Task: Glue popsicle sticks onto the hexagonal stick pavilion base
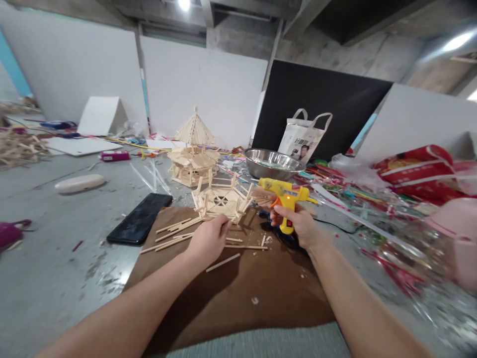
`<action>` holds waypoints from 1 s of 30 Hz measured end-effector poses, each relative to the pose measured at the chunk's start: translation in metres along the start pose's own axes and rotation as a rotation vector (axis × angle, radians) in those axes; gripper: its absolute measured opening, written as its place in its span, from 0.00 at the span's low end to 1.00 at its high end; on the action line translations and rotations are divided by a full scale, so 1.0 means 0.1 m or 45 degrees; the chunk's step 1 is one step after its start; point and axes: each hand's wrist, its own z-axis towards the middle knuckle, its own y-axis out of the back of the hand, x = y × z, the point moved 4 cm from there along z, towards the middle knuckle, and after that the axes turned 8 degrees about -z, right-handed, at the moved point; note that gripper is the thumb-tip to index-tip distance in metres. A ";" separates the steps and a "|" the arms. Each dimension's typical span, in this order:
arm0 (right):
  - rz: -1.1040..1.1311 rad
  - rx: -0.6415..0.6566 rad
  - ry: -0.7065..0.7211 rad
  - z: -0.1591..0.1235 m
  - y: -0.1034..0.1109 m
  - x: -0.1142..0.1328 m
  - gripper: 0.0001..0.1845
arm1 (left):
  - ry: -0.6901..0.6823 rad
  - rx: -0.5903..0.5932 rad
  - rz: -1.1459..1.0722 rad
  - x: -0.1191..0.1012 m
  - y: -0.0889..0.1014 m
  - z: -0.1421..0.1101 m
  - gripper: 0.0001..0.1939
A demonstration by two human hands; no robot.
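Note:
My right hand (301, 226) is wrapped round the handle of a yellow hot glue gun (285, 194). Its small orange light is lit, and the nozzle points left. My left hand (209, 239) is closed at the near edge of a six-sided frame of wooden sticks (235, 201), which has short posts along its rim. Whatever its fingertips pinch is hidden from me. Loose wooden sticks (222, 262) lie under and around that hand on a brown cloth (238, 303). Behind the frame stands a wooden stick pavilion model (194, 144) with a pointed roof.
A black phone (139, 219) lies left of the cloth, with a white oval case (80, 184) beyond it. At the back are a metal bowl (274, 166) and a white bag (302, 136). Plastic scraps and a red package (417, 171) crowd the right side.

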 end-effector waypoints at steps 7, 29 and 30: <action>-0.094 0.245 -0.048 -0.09 -0.18 0.03 0.12 | 0.044 -0.092 -0.137 0.03 0.05 0.03 0.12; -0.267 0.276 -0.176 -0.13 -0.27 -0.09 0.19 | 0.166 -0.174 -0.055 0.13 0.13 0.08 0.13; -0.287 0.274 -0.175 -0.13 -0.28 -0.09 0.19 | 0.163 -0.170 -0.052 0.13 0.13 0.08 0.13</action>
